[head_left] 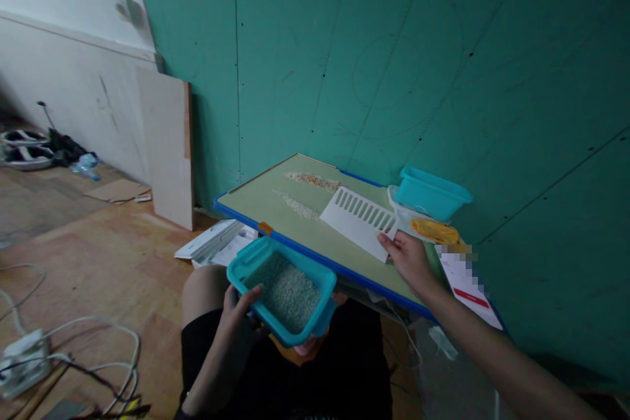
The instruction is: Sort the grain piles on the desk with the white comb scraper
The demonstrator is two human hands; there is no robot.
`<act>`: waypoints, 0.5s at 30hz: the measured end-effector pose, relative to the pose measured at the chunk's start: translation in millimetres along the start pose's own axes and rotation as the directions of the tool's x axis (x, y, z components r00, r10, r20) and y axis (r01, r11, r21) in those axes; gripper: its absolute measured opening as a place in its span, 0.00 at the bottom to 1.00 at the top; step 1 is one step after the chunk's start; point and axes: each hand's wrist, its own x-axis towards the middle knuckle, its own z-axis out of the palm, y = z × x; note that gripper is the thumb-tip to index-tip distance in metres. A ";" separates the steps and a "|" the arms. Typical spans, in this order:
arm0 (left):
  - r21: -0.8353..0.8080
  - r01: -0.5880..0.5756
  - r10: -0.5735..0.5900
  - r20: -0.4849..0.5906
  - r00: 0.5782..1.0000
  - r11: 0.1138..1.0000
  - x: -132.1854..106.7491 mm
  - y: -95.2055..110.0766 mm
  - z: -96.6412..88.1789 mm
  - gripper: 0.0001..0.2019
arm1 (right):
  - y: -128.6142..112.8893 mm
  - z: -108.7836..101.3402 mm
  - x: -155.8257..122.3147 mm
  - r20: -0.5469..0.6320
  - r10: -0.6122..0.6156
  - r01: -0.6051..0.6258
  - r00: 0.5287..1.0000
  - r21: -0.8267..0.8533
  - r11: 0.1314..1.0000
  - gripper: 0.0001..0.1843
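My left hand [236, 312] grips a teal plastic box [283, 292] filled with white grains, held over my lap just below the table's front edge. My right hand [406, 256] reaches onto the small green table [275, 193] and pinches the near corner of a white slotted plastic panel [358, 220] that lies flat there. Two loose streaks of grain [308, 193] lie on the tabletop left of the panel.
A second teal box [430, 191] stands at the table's back right, with a yellow-orange object on a clear tray [433, 230] in front of it and a paper sheet [465, 285] beside. Teal wall behind. White booklets [211, 243] and cables [73, 354] lie on the wooden floor.
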 end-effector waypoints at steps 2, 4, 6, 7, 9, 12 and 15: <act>0.013 0.001 -0.001 -0.018 1.000 1.000 0.1 1.9 -0.3 0.36 | -1.9 8.4 1.5 0.018 0.002 -0.003 1.000 0.028 1.000 0.33; 0.017 0.008 -0.007 -0.039 0.999 1.000 -0.9 4.8 -0.3 0.35 | -2.7 16.2 3.7 0.028 0.001 -0.002 1.000 0.052 0.999 0.34; 0.013 0.017 -0.017 -0.055 0.998 1.000 -2.7 7.9 -0.1 0.34 | -3.1 23.0 6.2 0.033 -0.001 -0.002 0.999 0.063 0.998 0.33; 0.009 0.016 -0.016 -0.055 0.998 1.000 -3.7 9.4 0.2 0.34 | -3.5 26.1 7.5 0.038 0.000 -0.003 0.999 0.066 0.998 0.33; 0.003 0.001 -0.001 -0.051 0.999 1.000 -5.3 11.8 0.6 0.33 | -5.1 31.5 9.7 0.058 0.005 -0.010 0.998 0.076 0.997 0.33; 0.015 -0.040 0.041 -0.045 0.998 0.999 -6.3 12.9 0.1 0.33 | -9.8 39.0 12.1 0.098 0.016 -0.027 0.995 0.105 0.994 0.34; 0.034 -0.051 0.053 -0.056 0.997 0.998 -6.0 12.7 -2.3 0.40 | -16.3 46.6 14.0 0.134 0.023 -0.039 0.991 0.120 0.992 0.35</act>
